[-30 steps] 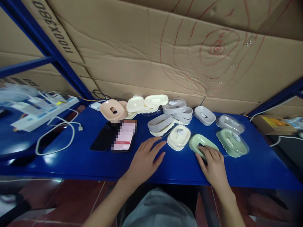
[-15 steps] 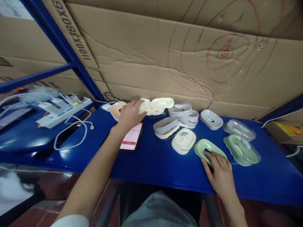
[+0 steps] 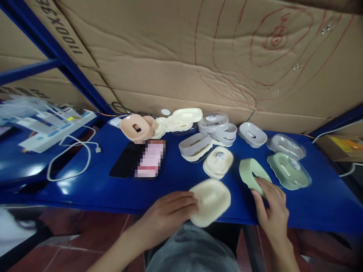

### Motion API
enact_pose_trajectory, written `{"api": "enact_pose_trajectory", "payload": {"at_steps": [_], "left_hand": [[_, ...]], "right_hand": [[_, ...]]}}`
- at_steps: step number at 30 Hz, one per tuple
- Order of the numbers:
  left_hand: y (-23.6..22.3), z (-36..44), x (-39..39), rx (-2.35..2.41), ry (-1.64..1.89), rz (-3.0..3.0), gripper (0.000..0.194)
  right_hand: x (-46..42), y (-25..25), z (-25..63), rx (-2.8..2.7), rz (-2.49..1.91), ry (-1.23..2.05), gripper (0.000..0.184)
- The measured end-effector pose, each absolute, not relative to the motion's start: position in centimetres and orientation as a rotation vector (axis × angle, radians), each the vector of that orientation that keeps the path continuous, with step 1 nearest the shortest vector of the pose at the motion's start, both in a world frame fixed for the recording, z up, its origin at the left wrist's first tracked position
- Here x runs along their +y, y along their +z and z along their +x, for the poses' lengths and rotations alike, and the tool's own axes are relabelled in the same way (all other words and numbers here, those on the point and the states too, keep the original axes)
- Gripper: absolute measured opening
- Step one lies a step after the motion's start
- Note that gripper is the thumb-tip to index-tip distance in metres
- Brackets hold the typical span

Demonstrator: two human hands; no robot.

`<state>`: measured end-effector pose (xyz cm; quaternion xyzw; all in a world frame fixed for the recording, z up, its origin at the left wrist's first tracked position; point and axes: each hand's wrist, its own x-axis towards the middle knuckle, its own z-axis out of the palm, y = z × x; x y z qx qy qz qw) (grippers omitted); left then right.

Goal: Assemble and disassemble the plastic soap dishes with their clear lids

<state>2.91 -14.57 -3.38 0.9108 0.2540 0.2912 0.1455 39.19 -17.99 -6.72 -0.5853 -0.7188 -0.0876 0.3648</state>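
Observation:
My left hand is closed on the edge of a cream soap dish part, a shallow rounded tray held above the table's front edge. With thumb and fingers, my right hand grips a green soap dish that has an oblong hole in its base and is tilted up. Between and beyond the hands sits a cream soap dish with a round sticker. Right of the green one lies another green soap dish under a clear cover.
Grey soap dishes and cream parts crowd the back of the blue table. A peach soap dish stands behind two phones. At left are a power strip and white cable; cardboard walls the back.
My left hand reached to the back-left pile, took a cream part and brought it to the front. My right hand has tilted the green soap dish up.

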Motion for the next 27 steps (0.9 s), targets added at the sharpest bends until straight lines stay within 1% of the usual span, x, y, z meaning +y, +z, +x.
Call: {"api": "enact_pose_trajectory", "payload": {"at_steps": [2,4,5,9,13,19,22,27], "left_hand": [[-4.7,3.4,-16.1,0.722,0.728,2.602,0.037],[-5.5,3.4,-16.4,0.765,0.646,2.556,0.041],[-5.8,3.2,-16.3,0.802,0.616,2.522,0.046],[-6.5,2.8,-16.1,1.056,0.553,2.338,0.075],[-6.7,3.1,-16.2,1.138,0.532,2.186,0.102],[-6.4,3.2,-16.0,1.064,0.475,2.256,0.105],[-6.7,3.4,-15.7,1.109,0.546,2.279,0.107],[-7.0,3.6,-15.6,1.151,0.638,2.222,0.103]], "right_hand": [[-18.9,-6.7,38.4,-1.902,-1.388,-0.124,0.038],[-19.6,-6.7,37.2,-2.099,-1.25,-0.009,0.041],[-19.9,-6.7,36.6,-2.208,-1.192,0.028,0.042],[-20.0,-6.3,34.2,-2.452,-1.113,0.028,0.042],[-19.1,-5.0,31.7,-2.504,-1.072,0.059,0.034],[-17.9,-4.0,28.9,-2.487,-1.04,0.143,0.033],[-17.7,-4.2,28.6,-2.462,-1.042,0.106,0.033],[-17.6,-4.5,28.4,-2.434,-1.014,0.004,0.032]]}}
